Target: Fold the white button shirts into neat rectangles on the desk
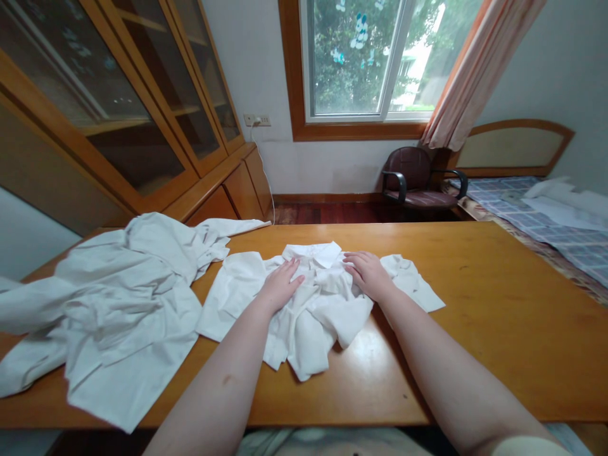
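A white collared shirt (311,310) lies rumpled on the wooden table in front of me, its collar toward the far edge and a short sleeve out to each side. My left hand (281,283) rests on the shirt left of the collar, fingers stretched out over the cloth. On the collar's other side, my right hand (368,272) lies with its fingers extended on the fabric near the right shoulder. Neither hand shows cloth gripped between its fingers. The shirt's lower part is bunched in folds toward me.
A larger crumpled white garment (137,304) covers the left of the wooden table (503,323). Beyond stand a glass-doored cabinet (190,145) at left, a brown armchair (415,177) under the window, and a bed (503,196) at right. A white cord (266,164) hangs from the wall socket.
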A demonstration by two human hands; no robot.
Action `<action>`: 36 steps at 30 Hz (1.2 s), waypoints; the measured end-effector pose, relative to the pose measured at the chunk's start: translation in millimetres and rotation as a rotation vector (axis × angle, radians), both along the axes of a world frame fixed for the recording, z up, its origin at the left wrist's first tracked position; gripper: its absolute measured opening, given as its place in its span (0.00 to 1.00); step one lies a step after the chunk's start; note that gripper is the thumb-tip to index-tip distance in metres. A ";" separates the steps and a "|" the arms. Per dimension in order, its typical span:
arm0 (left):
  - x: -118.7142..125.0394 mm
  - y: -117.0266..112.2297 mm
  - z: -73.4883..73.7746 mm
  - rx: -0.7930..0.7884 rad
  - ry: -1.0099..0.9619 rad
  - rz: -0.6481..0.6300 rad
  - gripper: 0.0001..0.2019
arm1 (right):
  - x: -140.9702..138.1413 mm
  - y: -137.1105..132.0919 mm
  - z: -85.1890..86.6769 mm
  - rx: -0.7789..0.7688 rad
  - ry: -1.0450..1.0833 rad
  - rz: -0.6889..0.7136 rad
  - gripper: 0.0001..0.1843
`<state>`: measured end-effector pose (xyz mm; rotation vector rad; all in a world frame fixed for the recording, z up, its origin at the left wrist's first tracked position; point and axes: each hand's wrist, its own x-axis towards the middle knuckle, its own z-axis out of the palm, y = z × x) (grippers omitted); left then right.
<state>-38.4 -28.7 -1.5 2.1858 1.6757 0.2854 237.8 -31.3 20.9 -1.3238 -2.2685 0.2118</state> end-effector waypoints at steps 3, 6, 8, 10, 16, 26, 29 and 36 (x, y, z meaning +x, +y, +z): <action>-1.5 1.7 -0.9 0.035 -0.053 0.007 0.29 | -3.3 -3.3 4.8 -0.055 -0.042 0.063 0.20; -0.1 -1.9 5.6 0.128 -0.118 0.036 0.24 | -6.9 -0.6 -0.6 -0.205 -0.155 -0.016 0.22; 2.9 -7.0 13.4 0.240 -0.186 0.048 0.20 | -6.8 3.8 -8.1 -0.230 -0.177 -0.077 0.24; 6.8 -13.8 21.7 0.341 -0.242 0.035 0.19 | -3.5 8.9 -15.5 -0.227 -0.172 -0.111 0.24; 14.4 -27.7 29.8 0.213 -0.142 0.102 0.18 | 15.5 20.9 -23.3 -0.226 -0.119 -0.225 0.23; 7.4 -11.2 9.0 0.129 0.048 0.130 0.21 | 3.3 -6.1 11.2 -0.058 -0.184 -0.547 0.24; 4.1 -5.9 0.0 0.125 0.039 0.137 0.22 | -2.7 -8.9 8.6 -0.266 -0.345 -0.543 0.26; 3.0 -3.8 3.2 0.185 -0.044 0.062 0.25 | 21.5 10.1 -12.4 -0.384 -0.269 -0.458 0.26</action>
